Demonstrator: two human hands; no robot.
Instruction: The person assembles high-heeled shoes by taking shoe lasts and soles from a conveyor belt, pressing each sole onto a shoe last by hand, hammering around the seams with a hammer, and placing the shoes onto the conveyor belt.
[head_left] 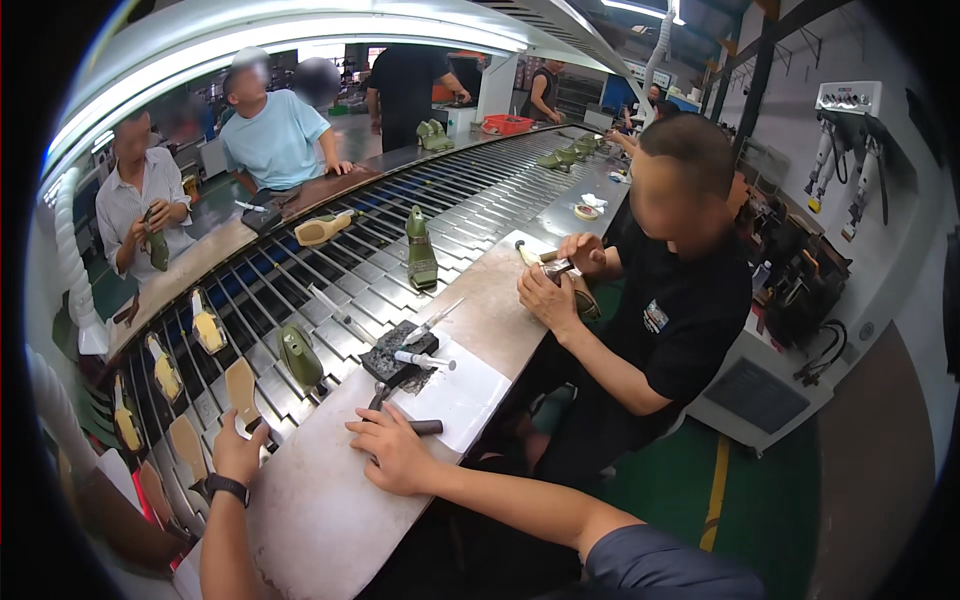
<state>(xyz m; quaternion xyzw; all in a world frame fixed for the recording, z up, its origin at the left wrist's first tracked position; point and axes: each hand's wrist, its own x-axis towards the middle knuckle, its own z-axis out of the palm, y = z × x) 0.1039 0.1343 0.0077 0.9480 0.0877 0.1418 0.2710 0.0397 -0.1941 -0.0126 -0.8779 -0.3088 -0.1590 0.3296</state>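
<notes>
At the lower left, my left hand (238,452), with a dark band on the wrist, is closed around the lower end of a tan-soled shoe (240,386), whose sole faces up. My right hand (398,452) lies on the worktop (300,510) with its fingers spread. Next to its fingertips is a hammer-like tool with a dark handle (425,427); the hand partly hides it. Past the tool, a black block (400,355) stained with dark residue sits on a white sheet (475,395), with a syringe-like tube (425,360) across it. A green shoe (300,356) stands on the slatted conveyor.
The conveyor (480,190) bears more green shoes (421,250) and several upturned shoes with yellowish soles (207,322). To my right, a seated co-worker in black (670,290) handles a shoe. Two people (275,140) are across the conveyor. White hoses (75,260) hang at left.
</notes>
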